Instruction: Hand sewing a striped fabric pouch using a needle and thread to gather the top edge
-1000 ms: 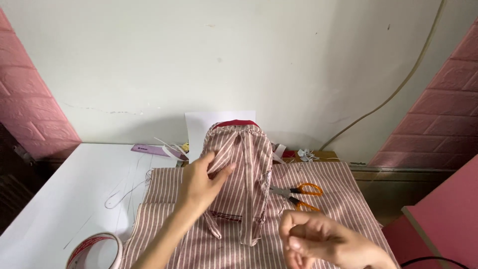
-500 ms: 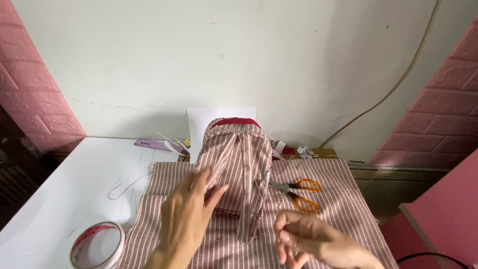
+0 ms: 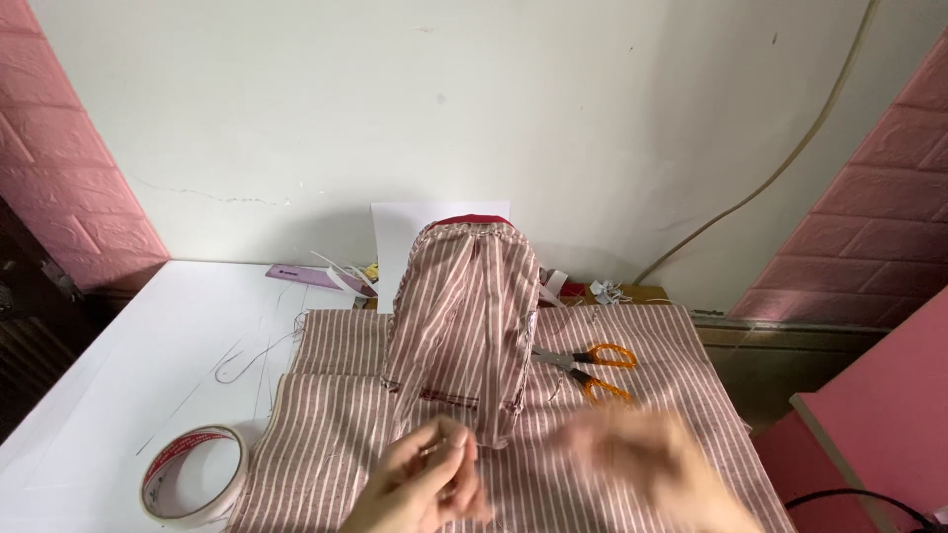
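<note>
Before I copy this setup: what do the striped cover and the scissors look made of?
Striped cover: looks like thin woven cloth, matte, judging by its soft folds and stitched seams. Scissors: grey blades, probably metal; glossy orange handles, likely plastic.

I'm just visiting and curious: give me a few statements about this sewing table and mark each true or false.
1. The scissors have orange handles. True.
2. The tape roll lies to the right of the scissors. False: it lies at the left, on the white table.
3. The striped fabric piece stands upright on the striped cloth. True.
4. The right hand grips the scissors. False: it is blurred, apart from them.
5. The left hand is near the fabric piece's lower edge. True.
</note>
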